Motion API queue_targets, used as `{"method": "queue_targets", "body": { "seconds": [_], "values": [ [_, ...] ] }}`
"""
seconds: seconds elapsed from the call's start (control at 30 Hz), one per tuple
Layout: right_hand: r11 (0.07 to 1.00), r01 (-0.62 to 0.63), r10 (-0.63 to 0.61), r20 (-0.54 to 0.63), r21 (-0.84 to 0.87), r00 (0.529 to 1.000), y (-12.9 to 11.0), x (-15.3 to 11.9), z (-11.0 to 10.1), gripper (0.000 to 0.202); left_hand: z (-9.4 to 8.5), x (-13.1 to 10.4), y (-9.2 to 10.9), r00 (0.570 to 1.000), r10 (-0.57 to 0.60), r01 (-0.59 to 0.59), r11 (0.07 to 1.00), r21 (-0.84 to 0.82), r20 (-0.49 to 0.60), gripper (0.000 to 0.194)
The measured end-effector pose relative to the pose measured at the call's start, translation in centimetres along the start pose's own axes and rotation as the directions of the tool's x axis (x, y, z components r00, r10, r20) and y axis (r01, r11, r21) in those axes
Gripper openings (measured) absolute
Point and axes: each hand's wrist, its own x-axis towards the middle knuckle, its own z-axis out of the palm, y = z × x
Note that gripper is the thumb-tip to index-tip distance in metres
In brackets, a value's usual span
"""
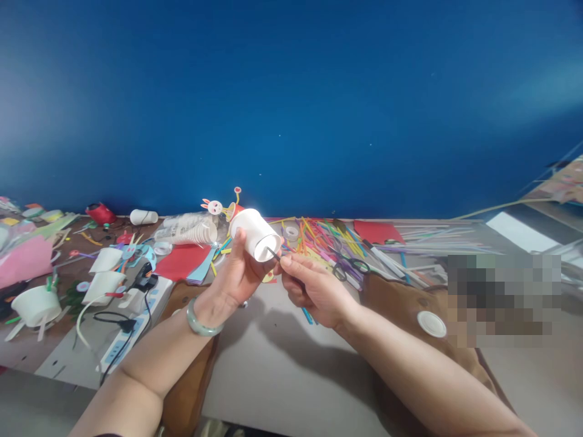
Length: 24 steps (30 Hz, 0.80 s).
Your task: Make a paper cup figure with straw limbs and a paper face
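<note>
Above the desk (282, 394), a tilted cup (253, 228), its long axis running from far left to near right, is gripped by the curled left hand (243, 267), a thin dark stick (274, 254) being pinched by the right hand (319, 288) at its near end, scissors (359, 265) and coloured straws (310, 233) strewn beyond to the right, its side plain white.

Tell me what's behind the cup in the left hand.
Past the cup, a rabbit cutout, something orange-red and the blue wall show. Whatever lies directly behind the cup and left hand is covered.
</note>
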Motion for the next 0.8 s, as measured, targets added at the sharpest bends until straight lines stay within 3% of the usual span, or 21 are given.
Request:
{"method": "queue_targets", "body": {
  "seconds": [0.33,0.53,0.67,0.8],
  "values": [
    [0.997,0.059,-0.058,0.024,-0.046,0.998,-0.2,0.2,-0.2,0.042,0.1,-0.1,0.1,1.000,-0.015,0.015,1.000,-0.012,-0.002,0.065],
    [0.969,0.168,-0.169,0.010,-0.180,0.986,-0.2,0.3,-0.7,0.041,0.4,-0.3,0.2,1.000,-0.017,0.017,1.000,0.007,-0.003,0.065],
    [0.894,0.262,-0.271,0.027,-0.365,0.962,-0.6,0.1,-0.9,0.042,0.5,-0.4,0.3,0.999,-0.008,0.009,1.000,0.024,-0.034,0.063],
    [0.754,0.333,-0.370,0.052,-0.567,0.927,-1.4,-0.2,-1.0,0.041,0.5,-0.4,0.2,0.999,-0.019,0.021,0.999,0.048,-0.043,0.066]
  ]
}}
